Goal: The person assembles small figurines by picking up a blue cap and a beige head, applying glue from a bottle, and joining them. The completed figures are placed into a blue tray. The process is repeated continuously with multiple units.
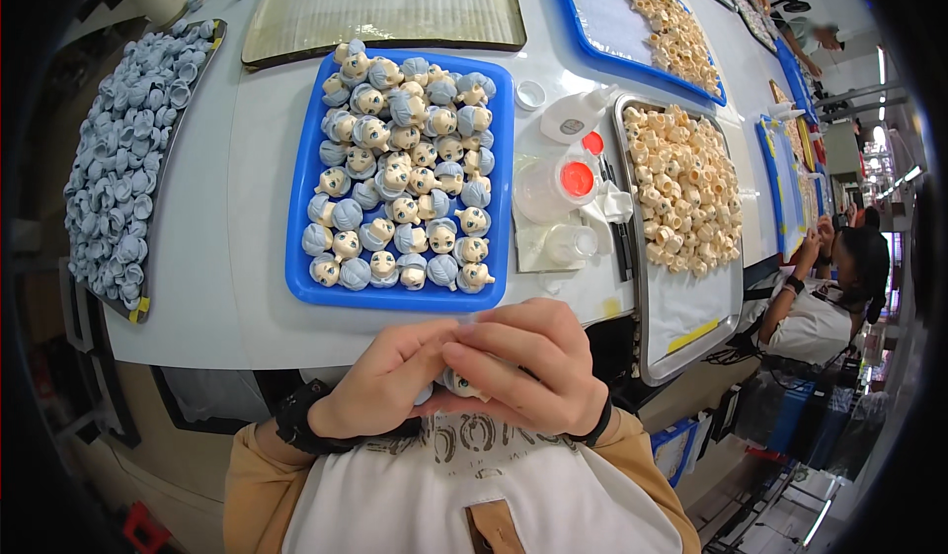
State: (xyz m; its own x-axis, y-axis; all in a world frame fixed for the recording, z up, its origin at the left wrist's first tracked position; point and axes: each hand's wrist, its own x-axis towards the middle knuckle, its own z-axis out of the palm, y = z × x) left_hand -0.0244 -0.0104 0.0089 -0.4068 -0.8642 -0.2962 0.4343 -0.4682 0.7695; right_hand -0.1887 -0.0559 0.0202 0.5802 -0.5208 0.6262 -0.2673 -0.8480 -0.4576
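- Doll head (pixel 463 384) here, mostly hidden, just this side of the blue tray (pixel 502 189).
- My left hand (pixel 385 376) and right hand (pixel 538 371) curl snugly around it.
- Capped heads (pixel 393 177) crowding that tray look done.
- Loose hair pieces (pixel 123 164) and bare faces (pixel 686 194) seem left to do.

Wears wht shirt (pixel 385 505) w/ tan slvs (pixel 259 490) & blk wristbands (pixel 295 418).
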